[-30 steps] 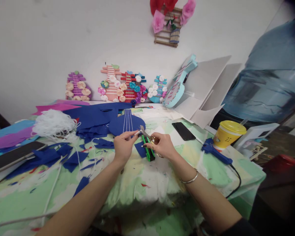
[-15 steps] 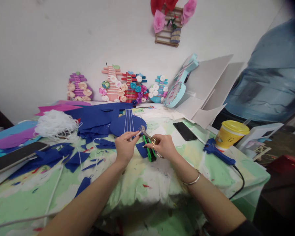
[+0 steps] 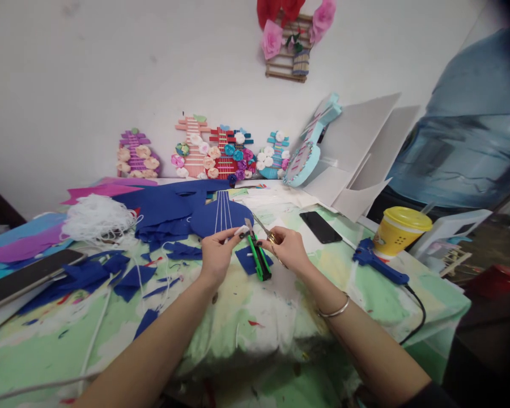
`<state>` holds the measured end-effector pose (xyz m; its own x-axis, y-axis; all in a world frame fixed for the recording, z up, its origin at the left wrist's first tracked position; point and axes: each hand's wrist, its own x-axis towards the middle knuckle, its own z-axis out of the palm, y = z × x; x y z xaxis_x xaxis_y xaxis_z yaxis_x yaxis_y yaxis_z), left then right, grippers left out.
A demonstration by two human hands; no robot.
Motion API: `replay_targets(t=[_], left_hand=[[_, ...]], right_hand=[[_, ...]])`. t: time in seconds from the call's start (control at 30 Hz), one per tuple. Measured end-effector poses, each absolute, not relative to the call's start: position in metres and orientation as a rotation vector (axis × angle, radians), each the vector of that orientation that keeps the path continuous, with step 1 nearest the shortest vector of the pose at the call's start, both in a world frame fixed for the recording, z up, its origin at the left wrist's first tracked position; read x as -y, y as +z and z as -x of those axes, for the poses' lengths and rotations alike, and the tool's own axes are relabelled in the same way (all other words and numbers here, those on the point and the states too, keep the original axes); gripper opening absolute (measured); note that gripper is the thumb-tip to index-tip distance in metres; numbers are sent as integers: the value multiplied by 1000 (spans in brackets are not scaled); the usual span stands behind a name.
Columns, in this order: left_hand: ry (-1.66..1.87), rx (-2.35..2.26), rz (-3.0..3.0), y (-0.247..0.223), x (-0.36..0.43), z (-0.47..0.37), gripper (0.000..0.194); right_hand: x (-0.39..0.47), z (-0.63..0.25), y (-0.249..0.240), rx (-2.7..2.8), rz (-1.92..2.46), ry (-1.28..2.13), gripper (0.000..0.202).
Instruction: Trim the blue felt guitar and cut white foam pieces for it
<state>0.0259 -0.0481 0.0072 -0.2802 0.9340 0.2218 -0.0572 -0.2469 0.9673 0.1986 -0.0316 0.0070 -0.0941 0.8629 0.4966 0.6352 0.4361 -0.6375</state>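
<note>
Small scissors [image 3: 270,232] are in my right hand [image 3: 289,249], their blades pointing up and left. The fingers of my left hand [image 3: 217,254] pinch a small white piece [image 3: 240,230]. Between my hands a green and black utility knife [image 3: 260,258] lies on a blue scrap [image 3: 245,259], its blade towards the back. Just behind my left hand lies a blue rounded body [image 3: 204,218] with white strings running down it.
White string [image 3: 96,220] and blue fabric [image 3: 161,207] lie left. Towards the right are a black phone [image 3: 321,226], a blue glue gun [image 3: 380,263] and a yellow-lidded cup [image 3: 402,229]. Decorated instrument shapes [image 3: 225,153] stand against the wall. A dark device [image 3: 34,277] lies front left.
The scissors have moved right, away from the white piece and my left fingers. Their blades now sit right of the knife blade. The white piece is still pinched.
</note>
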Motion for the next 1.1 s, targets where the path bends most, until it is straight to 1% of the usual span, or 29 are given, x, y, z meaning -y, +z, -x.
replay_targets(t=[0.13,0.27,0.73,0.87,0.97,1.1], left_hand=[[1515,-993,-1051,5,46,-27,42],[1477,-933,-1055,6,47,-28,36],[1441,-933,-1055,4,46,-27,36],[1387,-910,-1053,9,49,-26,30],[1396,-904,-1032,12,50,-26,26],[1463,-939,-987,13,50,-27,31]], right_hand=[[33,-201,8,1837,1235,381,33],[37,-200,9,1948,1160,365,32],[37,-200,9,1989,1148,302,43],[35,-201,9,1982,1160,321,48],[33,-203,9,1936,1175,315,47],[34,-204,9,1900,1178,321,41]])
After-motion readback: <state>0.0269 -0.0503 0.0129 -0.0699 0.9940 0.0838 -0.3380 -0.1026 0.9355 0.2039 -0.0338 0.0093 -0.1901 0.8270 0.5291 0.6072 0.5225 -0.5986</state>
